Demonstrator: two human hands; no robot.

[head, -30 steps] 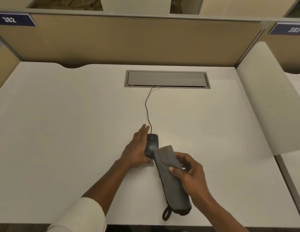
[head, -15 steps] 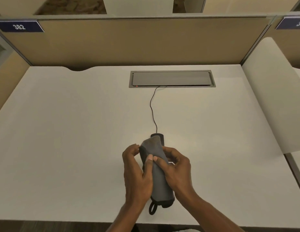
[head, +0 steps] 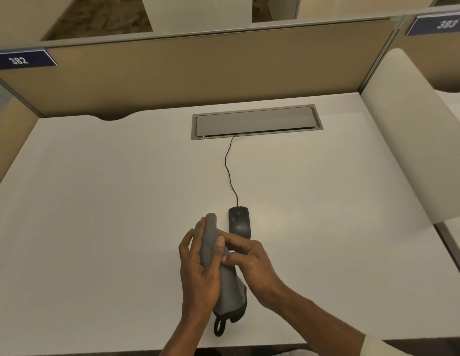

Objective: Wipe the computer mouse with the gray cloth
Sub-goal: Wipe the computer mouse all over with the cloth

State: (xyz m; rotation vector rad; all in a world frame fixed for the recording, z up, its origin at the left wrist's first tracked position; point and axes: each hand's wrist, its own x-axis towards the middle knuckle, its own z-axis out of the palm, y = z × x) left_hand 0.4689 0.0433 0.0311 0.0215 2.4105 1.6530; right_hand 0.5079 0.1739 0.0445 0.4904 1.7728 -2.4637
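A black wired computer mouse [head: 239, 222] lies on the white desk [head: 95, 201], fully uncovered, its cable [head: 230, 170] running back to a grey hatch. The folded gray cloth [head: 210, 240] is held upright just left of the mouse, its dark loop hanging near the desk's front edge. My left hand [head: 198, 276] grips the cloth from the left side. My right hand [head: 252, 265] pinches the cloth's right side, fingers just below the mouse's rear. The cloth does not touch the mouse.
A grey cable hatch [head: 257, 122] is set into the desk at the back. Tan partition walls [head: 198, 70] enclose the desk, with number plates 382 [head: 19, 60] and 383 [head: 446, 23]. A white curved divider [head: 408, 140] stands at the right.
My left hand left the mouse and took hold of the cloth. Both hands then shifted the cloth left off the mouse, which is now uncovered.
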